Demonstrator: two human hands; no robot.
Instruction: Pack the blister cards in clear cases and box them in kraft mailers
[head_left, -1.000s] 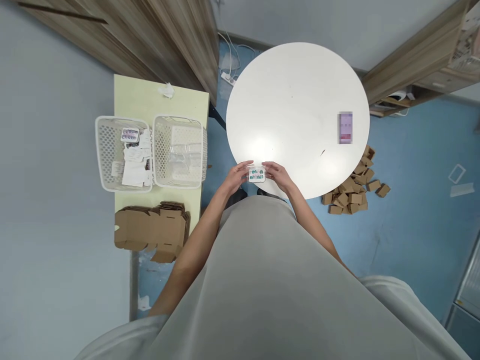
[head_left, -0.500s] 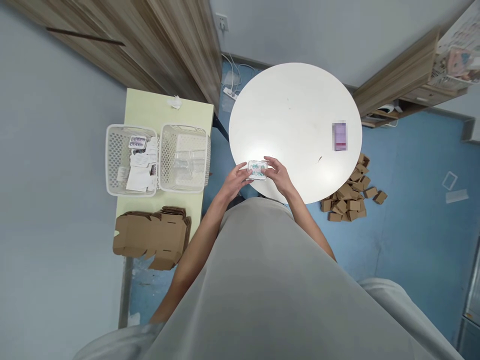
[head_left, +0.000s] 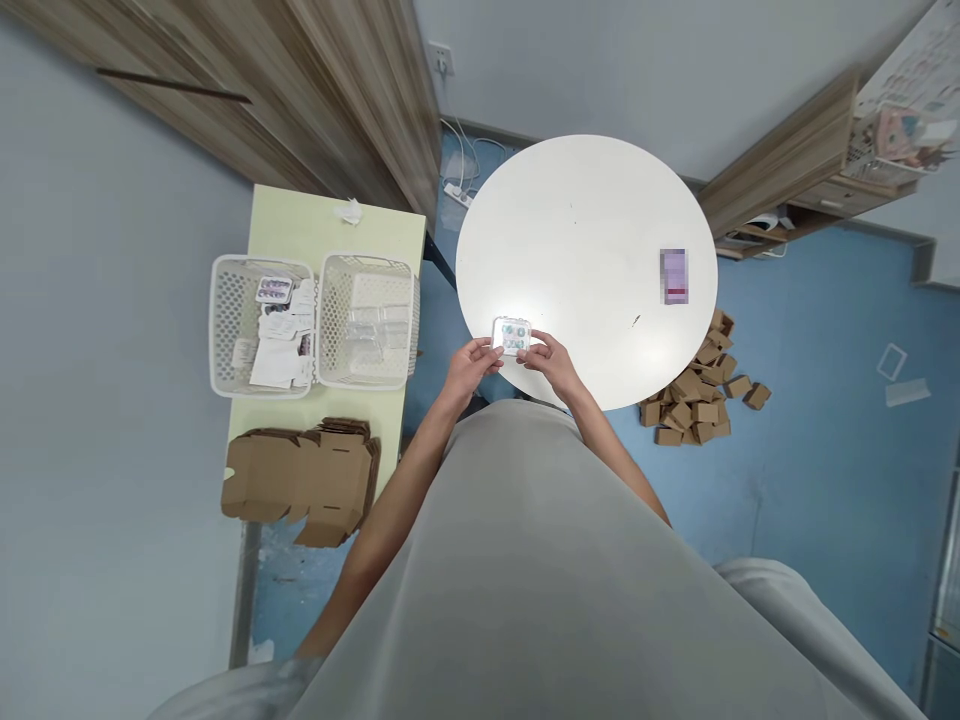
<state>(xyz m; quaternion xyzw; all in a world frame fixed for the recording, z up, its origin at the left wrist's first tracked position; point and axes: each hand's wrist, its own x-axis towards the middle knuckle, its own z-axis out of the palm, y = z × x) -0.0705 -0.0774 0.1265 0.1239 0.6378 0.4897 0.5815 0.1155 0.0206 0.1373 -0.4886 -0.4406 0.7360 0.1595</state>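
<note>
A small clear plastic case [head_left: 511, 336] with a white insert and teal-green pieces inside is held over the near edge of the round white table [head_left: 585, 230]. My left hand [head_left: 471, 370] grips its left side, thumb on the front face. On its lower right corner, my right hand [head_left: 551, 362] pinches it between thumb and fingers. The case's face is turned up toward me. What the teal pieces are is too small to make out.
On a pale yellow table [head_left: 300, 225] at left stand a white basket [head_left: 225, 385] with packs and papers, and another basket [head_left: 330, 375] with clear plastic cases. Flat cardboard boxes [head_left: 300, 475] lie below them. Small cardboard boxes [head_left: 694, 400] are heaped on the floor at right. A blurred purple item [head_left: 675, 276] lies on the round table.
The case has tilted up and shifted slightly left. My right hand's fingers have moved from over its face to its lower right corner, and my left fingers have closed in on it.
</note>
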